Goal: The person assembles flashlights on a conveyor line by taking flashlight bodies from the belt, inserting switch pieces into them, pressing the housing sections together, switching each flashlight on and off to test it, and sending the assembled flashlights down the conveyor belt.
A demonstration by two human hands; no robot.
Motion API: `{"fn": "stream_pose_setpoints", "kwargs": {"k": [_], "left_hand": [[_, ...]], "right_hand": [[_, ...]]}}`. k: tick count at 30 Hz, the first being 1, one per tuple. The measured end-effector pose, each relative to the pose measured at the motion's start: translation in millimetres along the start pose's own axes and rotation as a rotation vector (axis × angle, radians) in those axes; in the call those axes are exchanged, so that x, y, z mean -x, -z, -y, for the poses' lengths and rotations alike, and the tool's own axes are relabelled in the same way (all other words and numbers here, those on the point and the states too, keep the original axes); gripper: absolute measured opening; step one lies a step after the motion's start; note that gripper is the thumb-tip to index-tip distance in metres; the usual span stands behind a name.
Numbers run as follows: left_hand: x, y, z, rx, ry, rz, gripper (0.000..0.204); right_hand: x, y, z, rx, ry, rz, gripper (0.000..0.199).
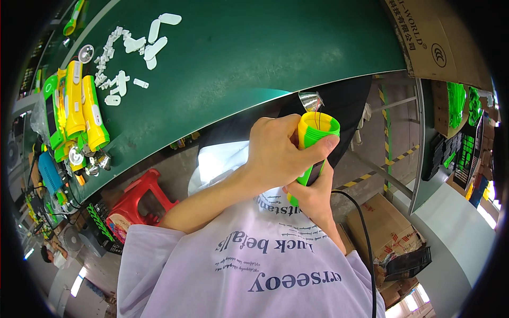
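Observation:
In front of my chest I hold a yellow and green flashlight body [321, 124], its round mouth open and tilted up. My left hand [278, 148] wraps the upper part, thumb lying near the rim. Lower down, my right hand [316, 193] is closed around the body, whose green tail shows beneath it. A shiny cone-shaped reflector [310, 101] hangs just beyond the mouth, with thin wires running from it into the body. Most of the body's middle is hidden behind my fingers.
The green table [228, 58] spreads ahead. On its left lie several yellow and green flashlights [74, 103], loose reflectors [86, 53] and small white plastic parts [122, 45]. A red stool [140, 199] stands at left. Cardboard boxes [384, 228] are at right, beside a hanging black cable [363, 217].

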State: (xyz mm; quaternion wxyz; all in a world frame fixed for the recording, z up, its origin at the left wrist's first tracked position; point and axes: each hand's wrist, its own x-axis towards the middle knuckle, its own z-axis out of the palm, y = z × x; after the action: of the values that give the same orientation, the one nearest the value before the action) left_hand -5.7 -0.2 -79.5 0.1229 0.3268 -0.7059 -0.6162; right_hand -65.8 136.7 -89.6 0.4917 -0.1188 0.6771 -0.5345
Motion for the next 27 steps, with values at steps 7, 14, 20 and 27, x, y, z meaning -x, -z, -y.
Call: {"fn": "stream_pose_setpoints", "kwargs": {"k": [7,14,20,27], "left_hand": [[-5.9,2.5,0.9,0.034,0.043,0.037,0.04],[-14.8,10.7,-11.1,0.054,0.229,0.015,0.045],[-13.1,6.4,3.0,0.005,0.128,0.042,0.042],[-11.6,7.0,22.4,0.138,0.083,0.256,0.042]], "right_hand": [[-3.4,0.0,8.1,-0.019,-0.046,0.017,0.051],[-3.6,-10.3,11.6,-0.236,-0.049,0.078,0.046],[0.8,-1.3,13.2,-0.27,-0.148,0.019,0.048],[2.0,-4.6,11.2,-0.413,-0.21,0.076,0.051]]}}
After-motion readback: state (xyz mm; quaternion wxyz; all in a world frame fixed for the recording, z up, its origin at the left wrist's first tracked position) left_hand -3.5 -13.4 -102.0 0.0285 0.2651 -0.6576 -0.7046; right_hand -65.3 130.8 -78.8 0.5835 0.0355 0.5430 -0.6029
